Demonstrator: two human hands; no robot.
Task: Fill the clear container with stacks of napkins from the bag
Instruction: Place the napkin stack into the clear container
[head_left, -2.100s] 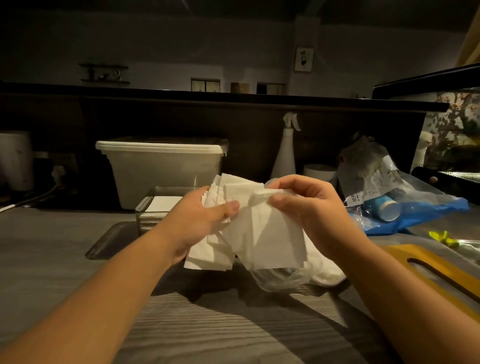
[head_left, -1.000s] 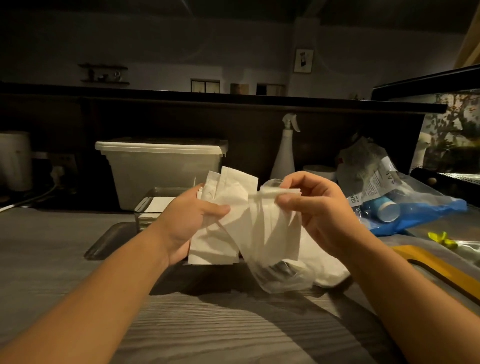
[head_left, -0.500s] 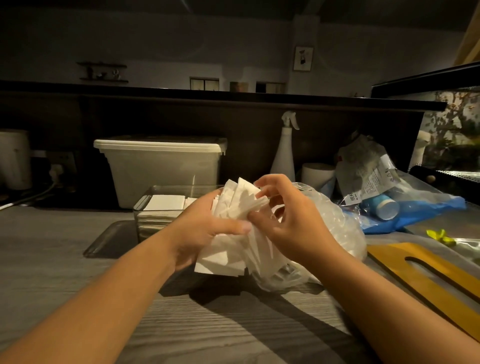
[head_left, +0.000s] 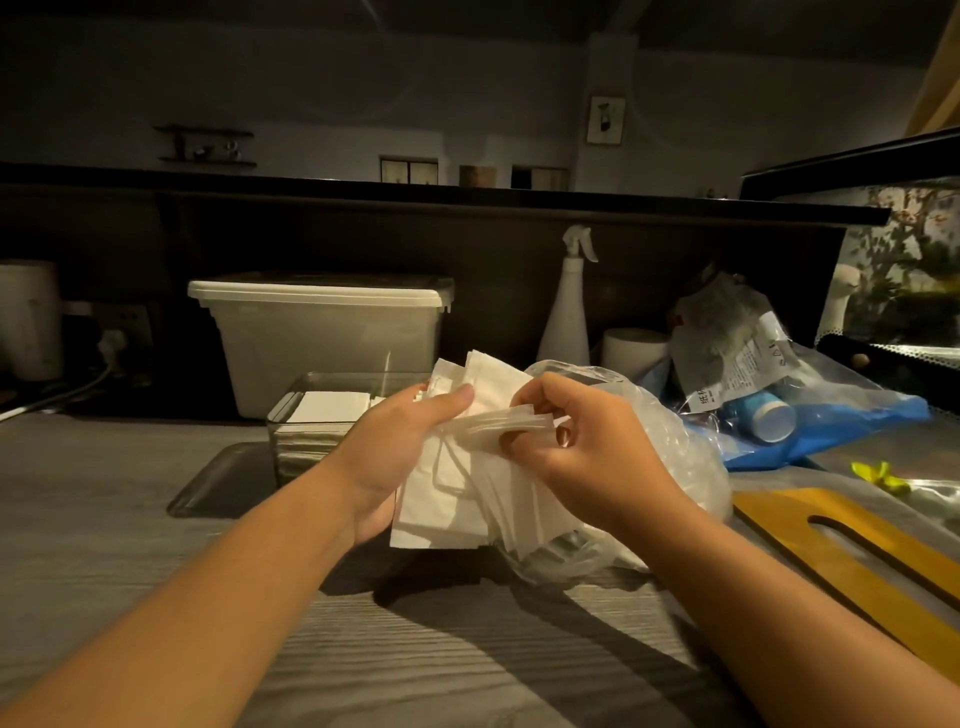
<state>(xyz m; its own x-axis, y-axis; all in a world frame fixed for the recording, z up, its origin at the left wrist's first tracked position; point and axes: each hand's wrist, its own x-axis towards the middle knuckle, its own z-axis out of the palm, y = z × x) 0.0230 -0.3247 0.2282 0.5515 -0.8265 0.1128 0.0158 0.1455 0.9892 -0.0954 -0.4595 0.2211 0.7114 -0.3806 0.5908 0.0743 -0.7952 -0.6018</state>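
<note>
A dim café or bar service counter, it seems: a grey wood-grain worktop (head_left: 156, 519) below a raised dark ledge (head_left: 415, 195), with a lidded translucent plastic storage bin (head_left: 322, 338), a white spray bottle (head_left: 569, 306) and a glass display case (head_left: 904, 260).

Bag (head_left: 670, 447) partly behind right hand (head_left: 587, 447)

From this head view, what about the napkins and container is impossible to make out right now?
- Clear container: its right side sits behind the left hand; fill level unclear.
- Napkins: count unreadable, fanned and overlapped by both hands.
- Bag: remaining contents hidden by the right hand and crinkled plastic.
</note>
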